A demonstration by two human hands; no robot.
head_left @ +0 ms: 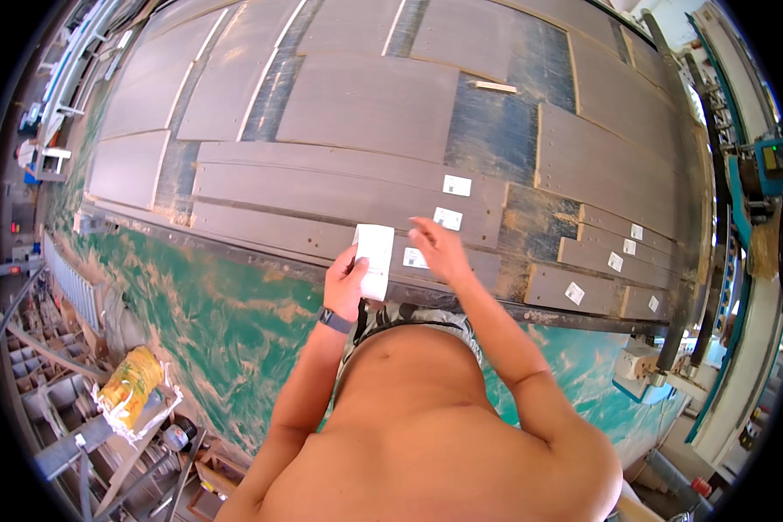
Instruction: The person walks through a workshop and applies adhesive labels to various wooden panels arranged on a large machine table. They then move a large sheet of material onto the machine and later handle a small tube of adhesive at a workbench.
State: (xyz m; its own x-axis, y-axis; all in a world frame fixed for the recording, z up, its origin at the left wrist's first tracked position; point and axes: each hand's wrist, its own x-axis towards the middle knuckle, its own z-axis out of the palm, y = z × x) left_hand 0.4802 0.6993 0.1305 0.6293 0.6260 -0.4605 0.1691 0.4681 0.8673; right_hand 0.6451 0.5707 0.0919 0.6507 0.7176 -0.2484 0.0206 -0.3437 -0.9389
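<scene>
My left hand (346, 283) is closed on a strip of white labels (374, 261), its thumb lying across the front; a dark watch sits on that wrist. The strip hangs over the near edge of the table. To its right, my right hand (442, 250) hovers above the brown panels with its fingers partly bent and a little apart, and no object shows in it. A white label (415, 257) lies on the nearest panel (270, 233), just left of that hand. Another label (447, 218) sits right beyond the fingers, and a third (457, 185) farther back.
More brown cut panels (365, 100) cover the dark table (496, 130), with sawdust in the gaps. Several narrow labelled strips (622, 257) lie at the right. A small wood offcut (496, 87) rests farther back. A machine rail (713, 217) borders the right side; green dusty floor (209, 304) lies below.
</scene>
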